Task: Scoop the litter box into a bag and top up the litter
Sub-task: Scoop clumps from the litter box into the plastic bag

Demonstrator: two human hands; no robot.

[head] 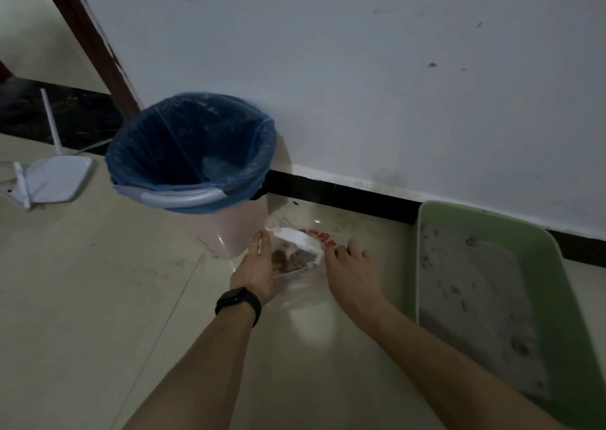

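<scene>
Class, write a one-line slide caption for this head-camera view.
Left hand and right hand hold a clear bag of brown clumps on the floor between a blue-lined bin and the green litter box.

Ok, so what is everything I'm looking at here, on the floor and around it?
bin: one, pink with a blue liner, against the wall
plastic bag: one, clear with red print, on the floor between the hands, brown clumps inside
white piece: one, on the bag's top, unclear what it is
litter box: one, green, grey litter inside, right, by the wall
router: one, white, on the floor, left
wristband: one, black, left wrist
left hand: fingers at the bag's left edge, grip unclear
right hand: fingers curled on the bag's right edge
</scene>
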